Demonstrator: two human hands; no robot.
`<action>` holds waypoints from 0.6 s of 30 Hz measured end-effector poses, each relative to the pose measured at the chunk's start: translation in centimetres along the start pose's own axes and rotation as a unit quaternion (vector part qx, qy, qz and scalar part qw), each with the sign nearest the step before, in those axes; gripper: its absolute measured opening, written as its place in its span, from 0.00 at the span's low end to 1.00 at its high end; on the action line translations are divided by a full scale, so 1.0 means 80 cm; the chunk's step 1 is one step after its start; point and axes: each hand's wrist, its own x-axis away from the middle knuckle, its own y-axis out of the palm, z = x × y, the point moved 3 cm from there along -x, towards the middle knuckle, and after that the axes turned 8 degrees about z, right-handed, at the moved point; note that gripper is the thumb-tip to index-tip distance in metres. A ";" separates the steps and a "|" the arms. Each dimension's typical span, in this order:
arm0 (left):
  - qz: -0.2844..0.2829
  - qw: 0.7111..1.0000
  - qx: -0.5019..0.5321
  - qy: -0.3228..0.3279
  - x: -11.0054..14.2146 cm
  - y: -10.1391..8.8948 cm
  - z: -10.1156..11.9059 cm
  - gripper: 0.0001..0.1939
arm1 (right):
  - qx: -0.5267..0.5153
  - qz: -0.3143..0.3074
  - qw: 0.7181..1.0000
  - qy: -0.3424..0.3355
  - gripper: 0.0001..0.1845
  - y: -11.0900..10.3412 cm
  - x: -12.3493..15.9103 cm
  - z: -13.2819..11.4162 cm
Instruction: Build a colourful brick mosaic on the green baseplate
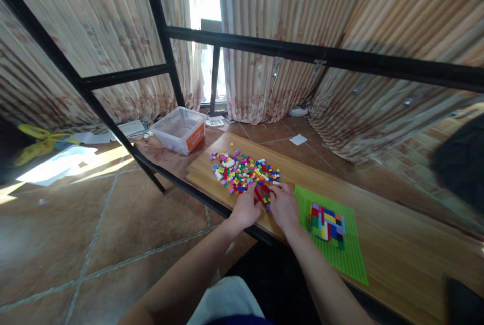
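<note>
A black rail (212,204) runs along the near side of the counter (397,229), just below the forearms, so wrists dropped low there could knock it. The left hand (246,210) and right hand (285,208) reach over it to the near edge of the loose toy bricks (242,171). The fingers of both hands are curled inward, close together, around a few red and dark pieces; whether either hand truly pinches one is too small to tell.

The bricks lie in a loose, mixed-colour heap on the left part of the counter. They look like hard plastic: very light, stiff, smooth and not easily broken, but apt to skid or scatter when brushed. A single brick is best taken by two opposite sides with the fingertips, leaving studs and underside free.

To the right of the hands, a green baseplate (350,249) lies flat, bearing a multicoloured brick block (327,224). The plate looks thin and may flex if lifted by one corner; the block is better steadied low on its sides.

Beyond the counter's far left end, a clear plastic box (177,130) with an orange label stands near the curtains (249,83).
</note>
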 end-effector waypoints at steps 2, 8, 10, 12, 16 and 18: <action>0.007 1.000 0.015 -0.013 0.001 0.001 -0.003 0.33 | 0.002 0.001 1.000 0.006 0.17 -0.001 0.001 0.001; -0.006 0.999 0.041 -0.004 0.002 0.002 -0.005 0.35 | -0.009 0.010 1.000 -0.006 0.16 0.006 -0.012 -0.015; -0.005 0.999 0.045 0.002 0.002 0.002 -0.007 0.35 | -0.004 0.011 1.000 -0.012 0.17 0.009 -0.020 -0.020; 0.000 0.999 0.043 0.007 0.003 0.002 -0.008 0.35 | -0.005 0.002 1.000 -0.022 0.16 0.012 -0.026 -0.024; 0.001 0.999 0.044 0.011 0.003 0.003 -0.010 0.35 | -0.054 0.003 0.998 -0.009 0.12 0.008 -0.031 -0.021; 0.003 0.999 0.043 0.013 0.003 0.003 -0.010 0.34 | -0.094 0.017 0.995 0.025 0.11 0.003 -0.029 -0.015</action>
